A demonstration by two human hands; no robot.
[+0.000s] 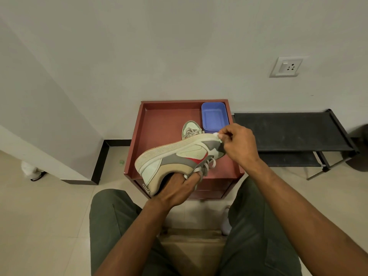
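Note:
A white, grey and tan sneaker with a red mark is held on its side above the red-brown cabinet top, sole edge turned up. My left hand is pushed into the shoe's opening and grips it from below. My right hand pinches a small white wad against the toe end of the sole. The second sneaker rests on the cabinet top behind the held one, partly hidden by it.
A blue plastic tub stands at the cabinet's back right corner. A black low shoe rack stands to the right by the wall. A wall socket is above it. My knees flank a wooden stool.

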